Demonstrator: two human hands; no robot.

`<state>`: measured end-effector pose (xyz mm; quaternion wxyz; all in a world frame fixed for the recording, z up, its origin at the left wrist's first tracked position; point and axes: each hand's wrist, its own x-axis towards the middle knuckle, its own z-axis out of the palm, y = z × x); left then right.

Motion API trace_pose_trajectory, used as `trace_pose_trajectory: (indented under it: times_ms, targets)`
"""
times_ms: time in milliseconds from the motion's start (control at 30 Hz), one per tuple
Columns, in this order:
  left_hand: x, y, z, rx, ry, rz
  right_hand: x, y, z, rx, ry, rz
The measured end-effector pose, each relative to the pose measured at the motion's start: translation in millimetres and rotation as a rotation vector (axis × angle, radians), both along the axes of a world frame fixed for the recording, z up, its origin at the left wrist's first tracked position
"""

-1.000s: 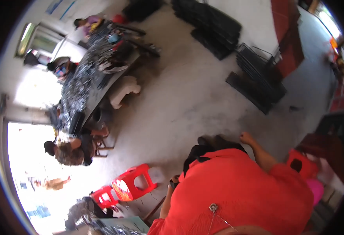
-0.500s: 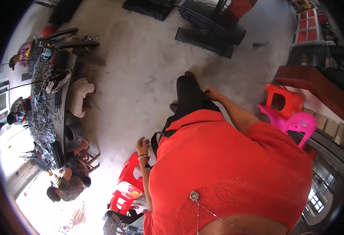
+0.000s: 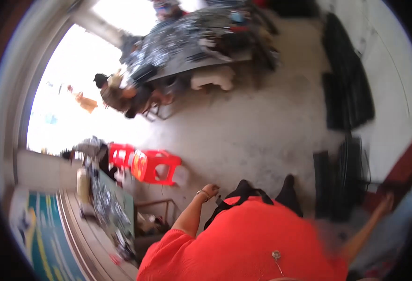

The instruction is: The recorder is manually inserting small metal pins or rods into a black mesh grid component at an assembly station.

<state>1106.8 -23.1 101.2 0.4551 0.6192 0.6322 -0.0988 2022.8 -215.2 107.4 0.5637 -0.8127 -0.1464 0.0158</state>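
My left hand (image 3: 209,191), with a bracelet at the wrist, hangs beside my dark-clad left hip. It touches nothing I can see, and its fingers look loosely apart. My right hand (image 3: 385,205) is stretched far out to the right, close to a dark red surface (image 3: 400,173); motion smears its fingers, so I cannot tell whether it touches or holds anything. To the front left of my left hand stands a red plastic stool (image 3: 173,161), with a second red stool (image 3: 120,149) behind it.
A long work table (image 3: 178,68) heaped with shiny dark strips stands far ahead, and a person (image 3: 114,96) sits at its left end. A second table (image 3: 121,189) is at the left, with another person (image 3: 91,151) beyond it. Black racks (image 3: 349,178) stand at the right.
My view has swung left, bringing the stools and work table towards the middle. My right arm has moved from beside my hip to outstretched. My left hand stays low at my side.
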Motion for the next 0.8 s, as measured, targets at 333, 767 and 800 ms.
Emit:
trace_pose_trajectory:
  times_ms: [333, 767, 800]
  targets:
    - [131.8, -26.8, 18.8, 0.270, -0.112, 0.179, 97.9, 60.8, 16.5, -0.307, -0.553, -0.381]
    - [44.4, -172.7, -47.4, -0.311, -0.232, 1.081, 44.9, 124.8, 88.2, -0.723, -0.409, -0.111]
    - [54.2, -168.3, -43.1, -0.289, -0.205, 0.894, 37.5, 122.6, 100.1, -0.756, -0.404, -0.156]
